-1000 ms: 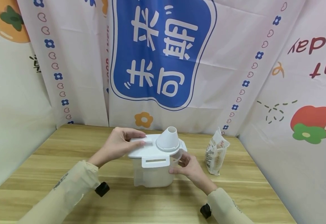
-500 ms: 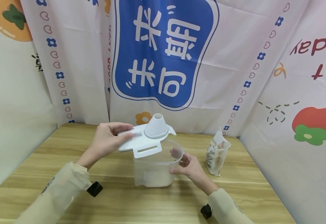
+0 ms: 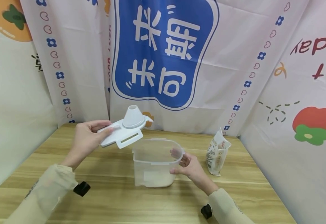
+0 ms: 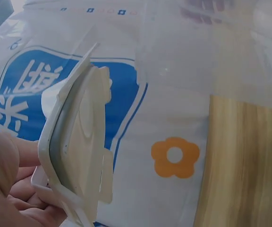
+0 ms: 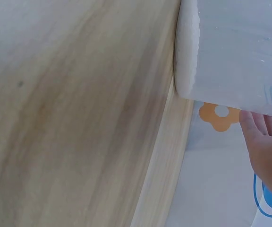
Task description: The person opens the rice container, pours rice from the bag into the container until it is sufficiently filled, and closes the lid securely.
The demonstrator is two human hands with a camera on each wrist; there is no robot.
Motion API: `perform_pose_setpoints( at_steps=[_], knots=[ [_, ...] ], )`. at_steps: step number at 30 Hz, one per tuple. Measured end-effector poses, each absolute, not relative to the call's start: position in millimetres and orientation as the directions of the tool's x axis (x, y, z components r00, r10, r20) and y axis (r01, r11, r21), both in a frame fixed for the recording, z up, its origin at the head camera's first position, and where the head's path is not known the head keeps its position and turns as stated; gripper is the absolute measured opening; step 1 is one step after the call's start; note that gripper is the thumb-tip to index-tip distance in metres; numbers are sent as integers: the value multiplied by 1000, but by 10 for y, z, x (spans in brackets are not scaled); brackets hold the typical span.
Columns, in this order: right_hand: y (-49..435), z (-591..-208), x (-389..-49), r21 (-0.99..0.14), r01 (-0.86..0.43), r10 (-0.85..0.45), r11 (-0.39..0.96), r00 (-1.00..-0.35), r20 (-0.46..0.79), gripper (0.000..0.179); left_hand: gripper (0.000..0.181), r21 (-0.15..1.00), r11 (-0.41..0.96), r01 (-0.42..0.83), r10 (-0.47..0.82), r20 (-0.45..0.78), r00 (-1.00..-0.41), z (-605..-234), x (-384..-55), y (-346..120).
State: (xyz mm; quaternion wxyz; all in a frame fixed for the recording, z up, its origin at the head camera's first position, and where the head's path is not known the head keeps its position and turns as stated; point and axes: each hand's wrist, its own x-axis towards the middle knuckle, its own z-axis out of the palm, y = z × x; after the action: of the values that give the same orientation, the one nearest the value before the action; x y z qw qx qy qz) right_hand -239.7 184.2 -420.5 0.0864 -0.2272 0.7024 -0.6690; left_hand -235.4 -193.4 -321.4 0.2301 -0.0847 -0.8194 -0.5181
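My left hand (image 3: 85,138) pinches one end of a white plastic lid (image 3: 118,134), thumb on top. The lid hangs tilted in the air, left of and above the clear storage container (image 3: 155,169). A white cone-shaped cap (image 3: 132,116) sits on the lid, and slotted side clips stick out from its edges. In the left wrist view, the underside of the lid shows a grey seal (image 4: 65,151). The container stands upright and uncovered, with some white contents low inside. My right hand (image 3: 192,171) grips its right end, thumb in front and fingers behind.
A white printed bag (image 3: 217,154) stands upright on the wooden table (image 3: 109,199), right of my right hand. Printed cloth (image 3: 218,84) hangs along the back edge of the table, and further panels close off both sides.
My left hand has raised the lid off the container and carried it leftward, uncovering the container's mouth. The right hand and the container have stayed in place.
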Motion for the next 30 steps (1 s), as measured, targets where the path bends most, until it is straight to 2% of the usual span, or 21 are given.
perform_pose_setpoints(
  at_steps=[12, 20, 30],
  knots=[
    [1839, -4219, -2394, -978, -208, -420, 10, -889, 185, 79, 40, 859, 478, 185, -233, 327, -916, -3449, -2420, -2168],
    [1837, -4216, -2386, -980, -198, -422, 11, -890, 175, 80, 31, 794, 589, 151, -270, 370, -889, -3658, -2425, -2261],
    [1839, -4196, -2379, -980, -197, -426, 2, -887, 177, 80, 26, 720, 692, 43, -314, 355, -880, -3926, -2405, -2448]
  ],
)
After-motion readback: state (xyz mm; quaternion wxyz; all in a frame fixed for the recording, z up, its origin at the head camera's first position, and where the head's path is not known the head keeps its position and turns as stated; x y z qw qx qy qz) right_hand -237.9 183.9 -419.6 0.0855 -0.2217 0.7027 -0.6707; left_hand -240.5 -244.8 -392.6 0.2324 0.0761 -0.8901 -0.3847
